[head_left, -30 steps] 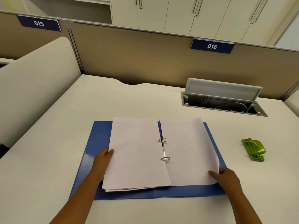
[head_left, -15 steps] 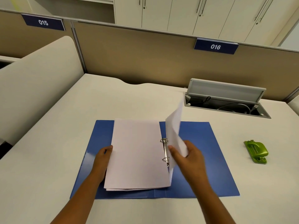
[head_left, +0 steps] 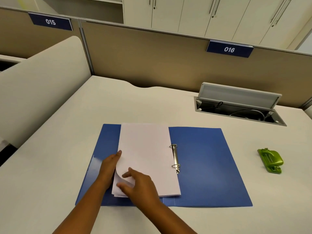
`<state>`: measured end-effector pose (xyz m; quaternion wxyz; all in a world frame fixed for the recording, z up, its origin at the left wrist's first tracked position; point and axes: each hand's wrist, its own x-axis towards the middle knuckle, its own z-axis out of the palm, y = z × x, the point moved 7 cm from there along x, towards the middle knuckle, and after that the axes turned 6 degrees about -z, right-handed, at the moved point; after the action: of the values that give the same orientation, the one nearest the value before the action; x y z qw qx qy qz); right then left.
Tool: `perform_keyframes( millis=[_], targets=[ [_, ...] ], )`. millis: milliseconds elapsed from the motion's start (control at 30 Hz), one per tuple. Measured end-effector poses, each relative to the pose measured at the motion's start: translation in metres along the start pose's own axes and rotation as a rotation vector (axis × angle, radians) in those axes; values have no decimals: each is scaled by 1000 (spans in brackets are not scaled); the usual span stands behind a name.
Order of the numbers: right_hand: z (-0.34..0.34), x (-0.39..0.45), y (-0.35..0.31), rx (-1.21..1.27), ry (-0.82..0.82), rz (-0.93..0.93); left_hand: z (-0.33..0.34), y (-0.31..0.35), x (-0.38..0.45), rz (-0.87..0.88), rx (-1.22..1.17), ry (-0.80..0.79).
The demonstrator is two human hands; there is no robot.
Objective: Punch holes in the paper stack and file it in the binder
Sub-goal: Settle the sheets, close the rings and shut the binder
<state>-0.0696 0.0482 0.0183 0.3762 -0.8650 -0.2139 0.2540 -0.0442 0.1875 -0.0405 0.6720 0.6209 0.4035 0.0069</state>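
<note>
The blue binder [head_left: 207,166] lies open and flat on the desk. The white paper stack [head_left: 146,154] sits on its left half, threaded on the two metal rings [head_left: 175,156]. My left hand [head_left: 108,164] holds the stack's left edge, thumb tip on top. My right hand [head_left: 138,184] reaches across to the stack's lower left corner and pinches the top sheet there; that sheet's edge curls up by my left hand. The binder's right half is bare.
A green hole punch [head_left: 271,160] stands on the desk right of the binder. An open cable hatch [head_left: 239,105] with a raised lid sits at the back right. A beige partition [head_left: 152,61] runs behind the desk, a curved divider [head_left: 38,85] to the left.
My right hand lifted the sheets off the binder's right half, swung them over the rings and brought them down onto the left stack. My left hand stayed at the stack's left edge.
</note>
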Motion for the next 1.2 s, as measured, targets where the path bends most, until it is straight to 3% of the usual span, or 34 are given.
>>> perform_keyframes(
  millis=[133, 233, 467, 567, 700, 800, 933, 1200],
  targets=[
    [13, -6, 9, -220, -167, -76, -5, -5, 2, 51, 59, -24],
    [14, -6, 31, -452, -160, -96, -4, -5, 2, 33, 33, -41],
    [2, -8, 51, -528, -96, 44, -5, -8, -6, 49, -95, -128],
    [-19, -13, 43, -481, 43, 9, -4, -8, -7, 29, -147, -159],
    [-60, -27, 42, -316, 349, 5, 0, -7, -8, 67, -134, -182],
    [-83, -39, 59, -30, 528, 136, 0, -6, -8, 72, -158, -185],
    [-109, -62, 84, 287, 780, 162, 1, -5, -8, 65, -156, -188],
    [-144, -99, 135, 326, 935, 266, 11, -8, -14, 162, 17, -127]
  ],
)
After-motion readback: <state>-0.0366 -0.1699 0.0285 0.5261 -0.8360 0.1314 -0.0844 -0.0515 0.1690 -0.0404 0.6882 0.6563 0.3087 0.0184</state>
